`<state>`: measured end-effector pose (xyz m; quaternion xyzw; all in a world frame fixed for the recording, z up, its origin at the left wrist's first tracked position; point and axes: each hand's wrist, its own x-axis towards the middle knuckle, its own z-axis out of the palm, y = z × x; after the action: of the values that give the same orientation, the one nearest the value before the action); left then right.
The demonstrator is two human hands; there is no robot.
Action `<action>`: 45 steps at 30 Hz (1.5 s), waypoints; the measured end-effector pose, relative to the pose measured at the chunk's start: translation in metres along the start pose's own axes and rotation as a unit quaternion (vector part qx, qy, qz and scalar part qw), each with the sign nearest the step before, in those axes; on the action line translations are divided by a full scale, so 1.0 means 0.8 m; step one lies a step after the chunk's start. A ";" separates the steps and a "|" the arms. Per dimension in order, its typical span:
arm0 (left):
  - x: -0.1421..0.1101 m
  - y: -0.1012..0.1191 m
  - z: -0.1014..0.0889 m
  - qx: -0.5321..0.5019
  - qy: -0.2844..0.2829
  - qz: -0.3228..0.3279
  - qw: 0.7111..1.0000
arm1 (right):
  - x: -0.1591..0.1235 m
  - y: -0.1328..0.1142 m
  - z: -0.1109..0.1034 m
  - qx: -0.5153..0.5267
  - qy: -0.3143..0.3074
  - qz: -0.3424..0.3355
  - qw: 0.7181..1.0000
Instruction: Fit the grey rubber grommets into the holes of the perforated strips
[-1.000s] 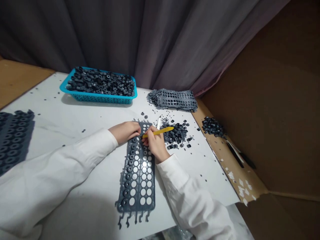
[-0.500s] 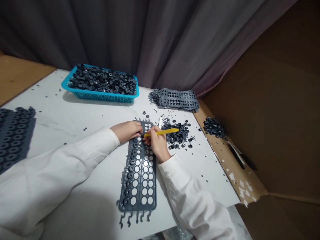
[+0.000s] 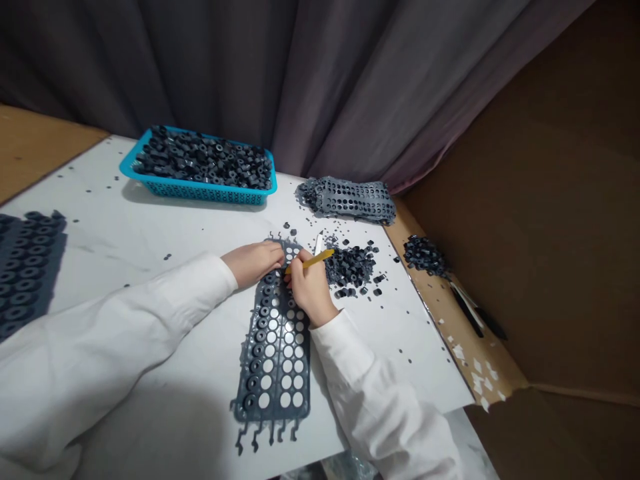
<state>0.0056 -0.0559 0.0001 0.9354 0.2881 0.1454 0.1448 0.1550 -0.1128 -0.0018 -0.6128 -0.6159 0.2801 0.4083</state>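
R hand (image 3: 310, 287) pinches a yellow stick (image 3: 313, 261) btw thumb & curled fingers, which sit close together; vs a moment ago the stick has swung from near flat to a steeper tilt, so it looks shorter, its tip down at the top end of the grey perforated rubber sheet (image 3: 274, 417); L hand (image 3: 253, 263) rests on that same end, fingers (image 3: 273, 252) pressed together, though can't tell if they pinch anything; the sheet lies on a white table top (image 3: 100, 220), long axis pointing away from the person; many of its holes show white, while dark rings (image 3: 261, 347) sit in its L-hand column; just R of the sheet's top end: heap of loose dark rings (image 3: 350, 267), w/ a small white blade (image 3: 319, 243) btw; beyond the sheet: blue plastic basket (image 3: 200, 199) full of rings, to the L; pile of punched grey sheets (image 3: 347, 200), to the R.
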 end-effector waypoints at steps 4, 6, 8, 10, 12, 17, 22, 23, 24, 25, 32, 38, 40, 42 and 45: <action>0.003 -0.005 -0.036 -0.096 0.167 -0.086 0.978 | 0.002 0.011 0.002 0.043 -0.009 0.018 0.999; 0.005 -0.007 -0.050 -0.157 0.202 -0.133 0.958 | 0.001 0.014 0.002 0.080 -0.017 0.026 0.996; 0.007 -0.006 -0.052 -0.284 0.177 -0.179 0.925 | -0.003 0.014 0.000 0.123 -0.020 0.035 0.992; 0.008 -0.003 -0.046 -0.451 0.123 -0.216 0.857 | -0.008 0.007 -0.005 0.163 0.001 0.032 0.986; 0.009 0.003 -0.038 -0.603 0.078 -0.245 0.755 | -0.013 -0.002 -0.013 0.190 0.055 0.003 0.980; 0.009 0.019 -0.029 -0.780 0.013 -0.254 0.572 | -0.023 -0.018 -0.023 0.173 0.116 -0.084 0.974; 0.009 0.029 -0.026 -0.817 -0.044 -0.249 0.518 | -0.024 -0.015 -0.018 0.172 0.097 -0.112 0.974; 0.009 0.031 -0.026 -0.819 -0.047 -0.255 0.512 | -0.024 -0.015 -0.018 0.172 0.097 -0.112 0.974; 0.010 0.032 -0.026 -0.821 -0.048 -0.260 0.507 | -0.024 -0.014 -0.018 0.170 0.099 -0.111 0.974; 0.010 0.033 -0.027 -0.823 -0.049 -0.263 0.501 | -0.024 -0.014 -0.018 0.169 0.099 -0.111 0.974; 0.007 0.033 -0.027 -0.825 -0.041 -0.255 0.503 | -0.024 -0.011 -0.019 0.182 0.107 -0.126 0.969; 0.006 0.043 -0.024 -0.776 0.004 -0.250 0.579 | -0.023 -0.010 -0.019 0.159 0.123 -0.150 0.968; 0.008 0.040 -0.030 -0.734 0.032 -0.241 0.635 | -0.022 -0.009 -0.019 0.166 0.133 -0.149 0.966; 0.014 0.026 -0.045 -0.635 0.102 -0.231 0.730 | -0.021 -0.007 -0.018 0.177 0.142 -0.141 0.964; 0.030 -0.020 -0.079 -0.317 0.268 -0.203 0.887 | -0.018 -0.005 -0.016 0.181 0.147 -0.123 0.965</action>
<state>-0.0058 -0.0178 0.0570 0.6860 0.4383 0.4416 0.3773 0.1625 -0.1295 0.0057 -0.4824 -0.5588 0.2411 0.6300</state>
